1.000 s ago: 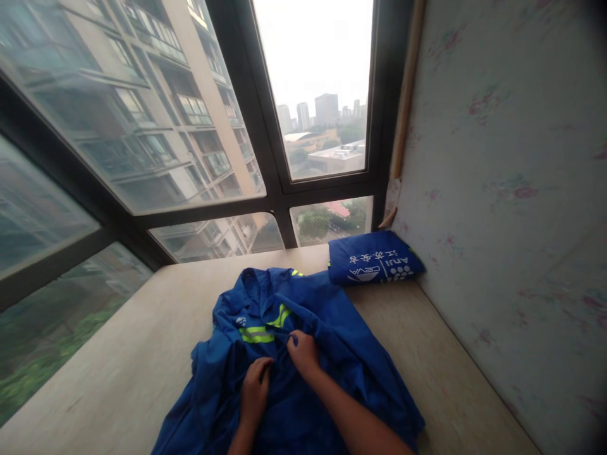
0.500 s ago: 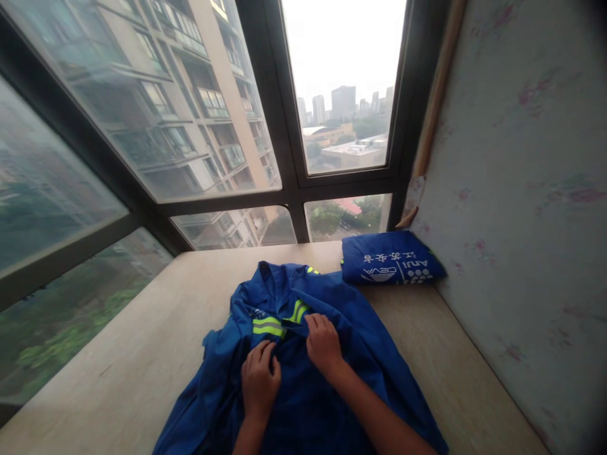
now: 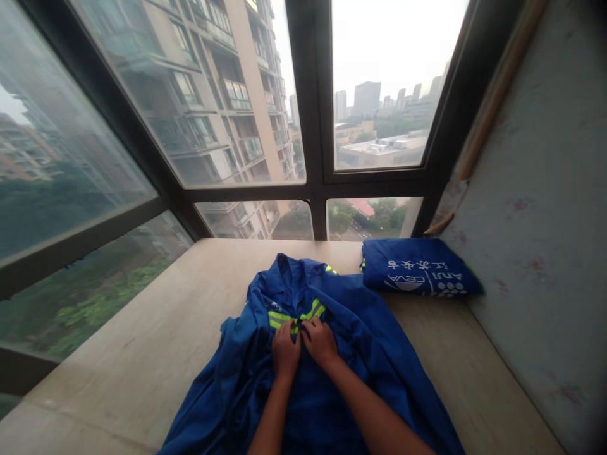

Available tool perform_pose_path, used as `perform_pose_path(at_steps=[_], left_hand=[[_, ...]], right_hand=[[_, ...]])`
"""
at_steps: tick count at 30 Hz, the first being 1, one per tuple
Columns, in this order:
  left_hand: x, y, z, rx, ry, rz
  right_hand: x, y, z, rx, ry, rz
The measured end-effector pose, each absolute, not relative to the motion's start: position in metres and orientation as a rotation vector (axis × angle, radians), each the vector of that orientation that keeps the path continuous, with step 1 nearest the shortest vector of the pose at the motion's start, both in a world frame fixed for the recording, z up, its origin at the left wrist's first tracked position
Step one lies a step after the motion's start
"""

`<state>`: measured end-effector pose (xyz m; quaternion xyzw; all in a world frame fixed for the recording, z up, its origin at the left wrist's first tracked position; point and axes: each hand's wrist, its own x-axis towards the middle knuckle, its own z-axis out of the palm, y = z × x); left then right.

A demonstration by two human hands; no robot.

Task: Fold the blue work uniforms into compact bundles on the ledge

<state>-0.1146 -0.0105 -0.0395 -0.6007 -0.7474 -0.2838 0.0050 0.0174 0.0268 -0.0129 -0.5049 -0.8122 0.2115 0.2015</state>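
Note:
A blue work jacket (image 3: 379,341) with yellow-green and grey reflective stripes lies front up, its collar toward the window. At the chest, where the two front edges meet, my left hand (image 3: 286,349) and my right hand (image 3: 320,340) are side by side, fingertips almost touching. Both have their fingers curled and closed on the jacket's front edges at the stripe. Whatever fastener lies between the fingertips is too small to make out. The lower part of the jacket runs beneath my forearms and out of view.
A folded blue garment (image 3: 417,268) with white lettering lies at the back right against the papered wall (image 3: 531,303). The pale stone sill (image 3: 137,335) carries both garments. Dark window frames (image 3: 318,189) rise behind, with buildings and trees outside.
My two hands have come together at the jacket's front, drawing the striped edges toward each other. The view has turned a little to the left.

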Motion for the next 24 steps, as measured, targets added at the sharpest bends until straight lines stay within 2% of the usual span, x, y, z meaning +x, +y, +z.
perform_pose_path(at_steps=[11, 24], left_hand=[[-0.112, -0.012, -0.037, -1.963, -2.345, -0.909], [-0.112, -0.015, -0.037, -2.027, -2.354, -0.942]], right_hand=[[0.014, 0.031, -0.022, -1.516, -2.208, 0.579], [0.021, 0.02, -0.022, -1.428, -2.223, 0.678]])
